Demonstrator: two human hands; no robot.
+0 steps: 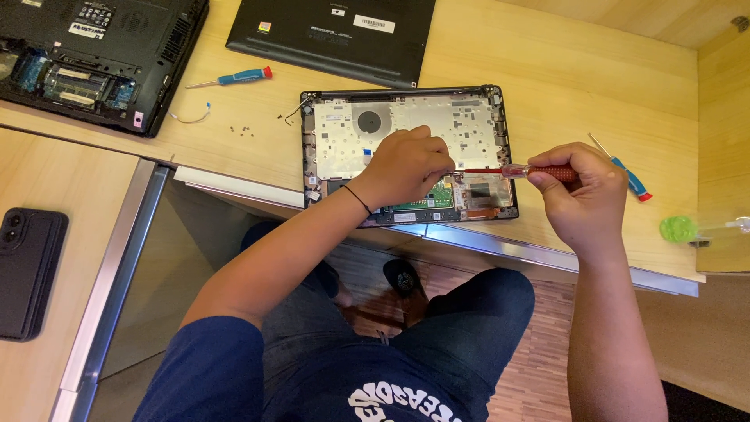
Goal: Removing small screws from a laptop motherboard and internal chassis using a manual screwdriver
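Note:
An opened laptop base [406,117] lies on the wooden desk [594,94], its silver inner plate and a green circuit board exposed. My left hand [406,166] rests curled on the lower middle of it, pinching the shaft end of a red-handled screwdriver [539,170]. My right hand [582,195] grips that screwdriver's handle just off the laptop's right edge, holding the tool level and pointing left. A thin black band circles my left wrist.
A blue-and-red screwdriver [242,76] and several loose screws [242,130] lie left of the laptop. Another blue screwdriver [629,176] sits right. A black cover panel [336,31] is behind, a second opened laptop [86,55] top left, a black phone [27,270] on a side table.

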